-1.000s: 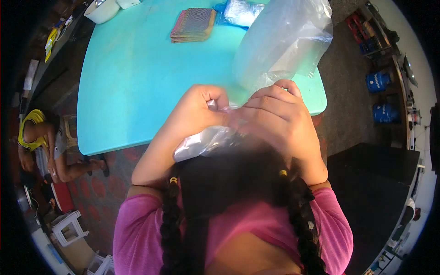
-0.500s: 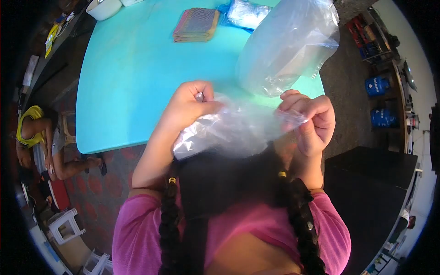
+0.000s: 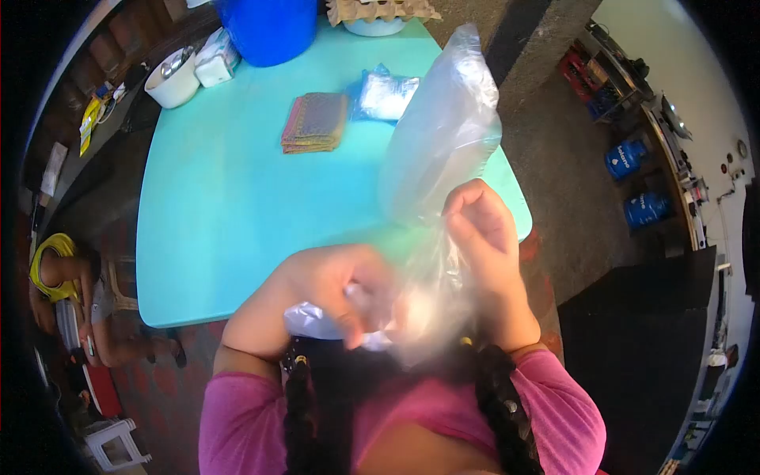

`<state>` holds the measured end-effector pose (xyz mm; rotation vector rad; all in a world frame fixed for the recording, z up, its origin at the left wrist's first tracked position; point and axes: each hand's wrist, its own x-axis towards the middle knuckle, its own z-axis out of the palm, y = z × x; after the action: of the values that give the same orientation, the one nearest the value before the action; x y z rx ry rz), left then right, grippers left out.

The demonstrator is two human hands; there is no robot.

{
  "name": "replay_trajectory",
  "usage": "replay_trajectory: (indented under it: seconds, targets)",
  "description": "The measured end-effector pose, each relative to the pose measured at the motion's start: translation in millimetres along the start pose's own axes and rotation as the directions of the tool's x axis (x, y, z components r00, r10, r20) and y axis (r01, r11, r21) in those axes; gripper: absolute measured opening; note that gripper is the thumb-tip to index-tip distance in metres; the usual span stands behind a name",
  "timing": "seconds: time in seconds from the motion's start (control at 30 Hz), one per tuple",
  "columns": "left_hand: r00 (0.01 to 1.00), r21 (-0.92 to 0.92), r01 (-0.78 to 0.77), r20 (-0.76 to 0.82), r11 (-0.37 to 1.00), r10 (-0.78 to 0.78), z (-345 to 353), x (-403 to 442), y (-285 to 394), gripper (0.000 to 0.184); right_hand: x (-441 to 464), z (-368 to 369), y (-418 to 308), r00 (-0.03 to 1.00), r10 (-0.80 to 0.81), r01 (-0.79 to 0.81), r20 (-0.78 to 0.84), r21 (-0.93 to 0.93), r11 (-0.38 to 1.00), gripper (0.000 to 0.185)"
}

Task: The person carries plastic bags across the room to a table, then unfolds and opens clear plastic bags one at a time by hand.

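Note:
Close to my chest, a thin clear plastic bag (image 3: 431, 273) is stretched and crumpled between my hands, partly smeared by motion. My left hand (image 3: 336, 281) is closed around its gathered part, and a loose bit of film pokes out beside the wrist. With thumb and fingers together, my right hand (image 3: 484, 229) pinches the film at its upper right. Just beyond that hand, a large puffed-out clear plastic bag (image 3: 447, 119) stands over the table's right side. Whether the two pieces of plastic are joined, I cannot tell.
The turquoise table (image 3: 214, 214) carries folded mesh cloths (image 3: 314, 123), a blue-and-white plastic packet (image 3: 384, 95), a white bowl (image 3: 172, 83), a tissue pack (image 3: 216, 59), a blue bucket (image 3: 269, 28) and egg trays (image 3: 380, 9). A person in a yellow top (image 3: 51, 265) sits at left.
My left hand has come down towards my chest with the plastic, and my right hand has shifted left and slightly down. The view has tilted up, showing more of the table's far side.

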<state>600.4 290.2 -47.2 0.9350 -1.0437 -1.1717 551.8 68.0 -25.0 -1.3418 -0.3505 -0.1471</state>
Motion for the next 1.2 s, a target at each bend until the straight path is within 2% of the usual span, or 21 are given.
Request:
replay_trajectory:
  seconds: [0.03, 0.1, 0.13, 0.2, 0.27, 0.37, 0.4, 0.53, 0.57, 0.63, 0.67, 0.7, 0.73, 0.77, 0.83, 0.87, 0.9, 0.97, 1.0, 1.13, 1.2]
  targets:
    - [1.000, 0.007, 0.005, 0.009, 1.000, -0.005, -0.9, 2.9, 1.1, 0.052, 2.9, -8.7, -1.9, 0.997, 0.051, -0.054, 0.061, 0.051, 0.997, 0.011]
    - [0.796, -0.328, -0.511, 0.168, 0.795, 0.581, -0.4, 9.1, 3.1, 0.035, 8.2, -24.8, -9.0, 0.989, 0.090, -0.102, 0.117, 0.100, 0.990, 0.011]
    - [0.896, -0.195, -0.388, 0.150, 0.901, 0.418, -8.3, -5.2, 21.8, 0.028, 11.3, -33.2, -12.3, 0.974, 0.086, -0.124, 0.209, 0.178, 0.976, 0.012]
    - [0.786, -0.035, -0.616, 0.034, 0.787, 0.617, -9.4, 10.7, 49.5, 0.033, 20.3, -40.9, -15.0, 0.953, 0.072, -0.150, 0.294, 0.252, 0.956, 0.013]
    - [0.708, -0.117, -0.704, -0.188, 0.701, 0.680, -10.3, 19.0, 61.0, 0.042, 32.8, -45.1, -15.9, 0.947, -0.084, -0.088, 0.311, 0.499, 0.862, 0.018]
    - [0.552, -0.015, -0.832, 0.085, 0.555, 0.829, -87.1, 9.3, 53.8, 0.046, 53.8, -40.9, -29.2, 0.917, -0.191, -0.146, 0.350, 0.740, 0.656, 0.027]
    - [0.581, 0.037, -0.812, -0.053, 0.583, 0.812, -99.8, 10.5, 54.7, 0.045, 60.9, -38.8, -35.5, 0.892, -0.231, -0.233, 0.388, 0.834, 0.500, 0.033]
    - [0.509, 0.179, -0.679, -0.584, 0.712, 0.633, -130.0, 15.1, 63.4, 0.050, 76.0, -33.7, -26.3, 0.926, -0.276, -0.133, 0.256, 0.908, 0.398, 0.038]
    - [0.507, 0.178, -0.680, -0.587, 0.711, 0.632, -122.9, 24.5, 68.2, 0.050, 75.6, -33.8, -21.4, 0.927, -0.272, -0.135, 0.257, 0.907, 0.398, 0.038]
    - [0.794, -0.265, -0.598, -0.068, 0.756, 0.604, -108.6, 47.9, 72.2, 0.057, 78.5, -42.9, -0.8, 0.964, 0.112, 0.135, -0.242, 0.805, 0.577, 0.028]
    - [0.794, -0.267, -0.598, -0.073, 0.755, 0.603, -110.2, 47.9, 60.1, 0.057, 87.4, -61.8, 26.9, 0.919, -0.261, -0.208, 0.297, 0.925, 0.319, 0.036]
    - [0.825, -0.250, -0.557, -0.272, 0.792, 0.495, -116.9, 47.3, 40.4, 0.058, 80.4, -64.2, 32.9, 0.919, -0.259, -0.210, 0.297, 0.925, 0.316, 0.036]
    - [0.810, -0.243, -0.510, -0.458, 0.825, 0.366, -119.0, 47.8, 26.0, 0.060, 68.9, -64.0, 36.2, 0.985, -0.050, -0.130, 0.165, 0.902, 0.411, 0.028]
    - [0.810, -0.244, -0.510, -0.460, 0.825, 0.365, -119.5, 45.3, 10.2, 0.060, 57.9, -64.1, 41.3, 0.989, 0.145, -0.075, 0.000, 0.854, 0.515, 0.021]
    - [0.761, -0.405, -0.342, -0.649, 0.848, -0.003, -107.0, 38.3, -33.1, 0.057, 29.4, -66.0, 72.8, 0.940, 0.331, -0.092, -0.087, 0.867, 0.489, 0.018]
    - [0.757, -0.418, -0.346, -0.653, 0.840, -0.013, -111.5, 31.9, -55.0, 0.057, 16.3, -69.1, 91.7, 0.862, 0.480, -0.095, -0.164, 0.878, 0.470, 0.014]
    - [0.770, -0.449, -0.219, -0.625, 0.866, -0.129, -117.6, 22.2, -77.3, 0.055, 4.0, -80.3, 119.5, 0.855, 0.493, -0.104, -0.161, 0.878, 0.467, 0.014]
    - [0.764, -0.480, -0.093, -0.596, 0.872, -0.247, -112.3, 18.5, -89.8, 0.054, -15.7, -100.5, 165.9, 0.967, 0.176, -0.232, 0.186, 0.926, 0.299, 0.029]
    - [0.758, -0.366, -0.099, -0.630, 0.925, -0.168, -101.7, 25.0, -83.4, 0.053, -23.6, -87.4, 156.3, 0.927, 0.374, -0.215, 0.029, 0.858, 0.466, 0.024]
    - [0.683, -0.163, -0.017, -0.723, 0.986, -0.108, -89.5, 19.5, -87.1, 0.056, -31.0, -82.5, 163.0, 0.876, 0.408, -0.138, -0.258, 0.676, 0.724, 0.019]
    - [0.582, -0.103, 0.109, -0.799, 0.989, -0.148, -71.3, 5.4, -77.8, 0.055, -36.8, -88.7, 153.1, 0.888, 0.224, -0.286, -0.401, -0.100, 0.953, 0.015]
